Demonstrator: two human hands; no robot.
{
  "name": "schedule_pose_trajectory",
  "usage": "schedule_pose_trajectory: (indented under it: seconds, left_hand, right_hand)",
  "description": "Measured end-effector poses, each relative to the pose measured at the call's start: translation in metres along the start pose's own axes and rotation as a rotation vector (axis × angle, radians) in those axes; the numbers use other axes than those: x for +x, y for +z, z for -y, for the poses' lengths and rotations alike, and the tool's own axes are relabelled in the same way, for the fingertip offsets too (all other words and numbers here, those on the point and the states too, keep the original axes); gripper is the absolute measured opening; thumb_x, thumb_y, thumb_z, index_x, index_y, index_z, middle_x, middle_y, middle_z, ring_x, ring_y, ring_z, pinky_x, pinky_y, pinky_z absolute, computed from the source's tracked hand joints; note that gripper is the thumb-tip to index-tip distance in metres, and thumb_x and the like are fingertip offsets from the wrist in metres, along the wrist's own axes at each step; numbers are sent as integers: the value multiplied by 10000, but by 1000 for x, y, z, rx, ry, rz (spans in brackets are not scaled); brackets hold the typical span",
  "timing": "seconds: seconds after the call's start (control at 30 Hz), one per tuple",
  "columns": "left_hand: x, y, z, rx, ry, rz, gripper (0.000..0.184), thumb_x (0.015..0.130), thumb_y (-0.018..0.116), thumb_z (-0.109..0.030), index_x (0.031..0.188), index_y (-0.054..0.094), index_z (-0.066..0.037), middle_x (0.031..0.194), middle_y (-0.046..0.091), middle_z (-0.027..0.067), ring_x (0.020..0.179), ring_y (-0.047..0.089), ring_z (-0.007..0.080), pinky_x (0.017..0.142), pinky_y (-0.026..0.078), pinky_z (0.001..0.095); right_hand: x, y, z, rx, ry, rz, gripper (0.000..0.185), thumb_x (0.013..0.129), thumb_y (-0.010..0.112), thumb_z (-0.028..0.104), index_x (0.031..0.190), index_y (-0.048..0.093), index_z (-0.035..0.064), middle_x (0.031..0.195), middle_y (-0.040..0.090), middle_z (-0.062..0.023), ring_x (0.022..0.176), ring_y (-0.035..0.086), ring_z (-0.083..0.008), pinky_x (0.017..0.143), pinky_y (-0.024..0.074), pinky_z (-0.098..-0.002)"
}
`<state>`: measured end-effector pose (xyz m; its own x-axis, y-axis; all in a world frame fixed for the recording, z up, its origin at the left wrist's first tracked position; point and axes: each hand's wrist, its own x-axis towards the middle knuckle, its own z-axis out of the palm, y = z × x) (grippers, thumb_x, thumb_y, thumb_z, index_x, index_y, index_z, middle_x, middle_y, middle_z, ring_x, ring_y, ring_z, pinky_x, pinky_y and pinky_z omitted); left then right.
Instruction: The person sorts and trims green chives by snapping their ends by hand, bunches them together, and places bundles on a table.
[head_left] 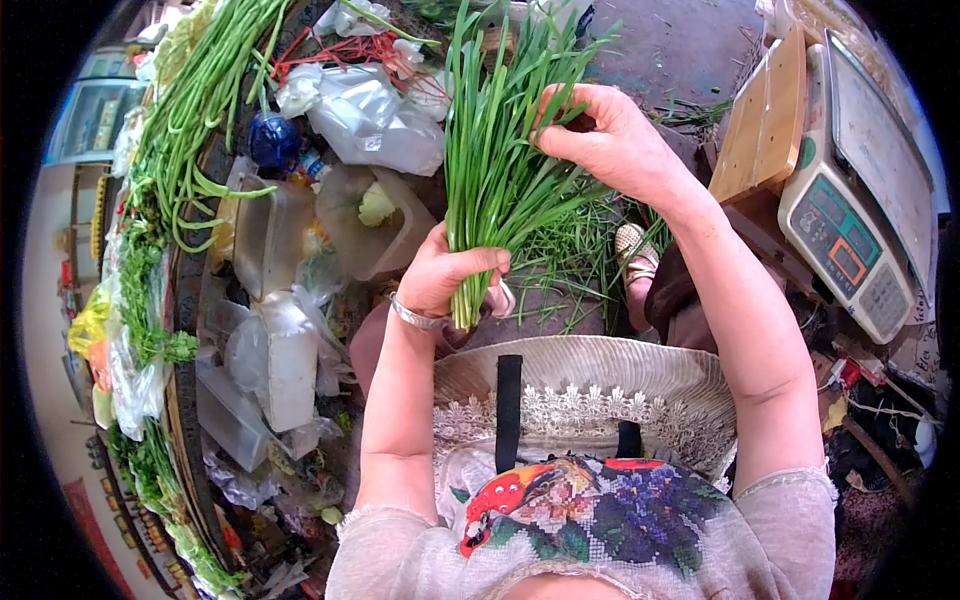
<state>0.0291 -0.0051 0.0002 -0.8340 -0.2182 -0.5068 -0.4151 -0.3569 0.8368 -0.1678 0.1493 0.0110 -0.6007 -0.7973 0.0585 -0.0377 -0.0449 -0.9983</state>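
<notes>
Grey floor (660, 55), strewn with loose green blades (570, 255), lies beneath a bunch of long, thin green leaves (490, 150) held up in the air. It looks light, limp-tipped and easily bruised, best gripped by its gathered stems (466, 303), where the left hand (445, 275) wraps round. The right hand (603, 138) curls at the leafy edge; I can't tell whether it pinches any. Farther right sits a pale electronic scale (845, 245).

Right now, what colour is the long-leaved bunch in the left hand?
The bunch is green, shown in the head view.
</notes>
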Motion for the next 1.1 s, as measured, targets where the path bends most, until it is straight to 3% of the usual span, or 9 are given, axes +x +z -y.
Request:
schedule_pose_trajectory:
  seconds: [0.07,0.43,0.73,0.8,1.1]
  left_hand:
    - [1,-1,2,2,-1,-4,315,729,718,15,1015,587,1,766,645,85,612,607,155,551,493,275]
    - [-2,2,-2,-17,-2,-9,290,736,702,15,1003,589,14,761,642,95,605,609,158,515,506,293]
    - [-1,0,2,28,25,-15,275,728,723,-28,971,597,2,749,631,86,606,596,175,554,462,282]
    - [1,-4,4,-7,5,-3,291,732,705,31,999,591,5,774,650,89,604,614,160,528,510,287]
    - [-1,-1,1,-23,-6,-16,301,729,717,30,998,584,7,767,645,90,600,614,162,514,512,295]
  right_hand:
    - [-1,-1,4,-11,58,11,113,834,638,106,931,668,56,799,585,79,745,500,-18,692,437,-219]
    - [0,0,0,26,45,62,93,844,674,107,924,665,61,809,606,66,762,530,-32,714,451,-226]
    - [1,-2,1,69,8,138,104,838,659,81,939,655,57,801,605,54,758,533,-28,710,452,-220]
    - [0,-2,3,51,16,162,110,836,658,77,944,654,55,800,604,54,757,532,-27,708,451,-217]
    - [0,0,2,51,-12,153,108,827,649,75,930,665,46,784,606,55,763,538,-33,719,459,-225]
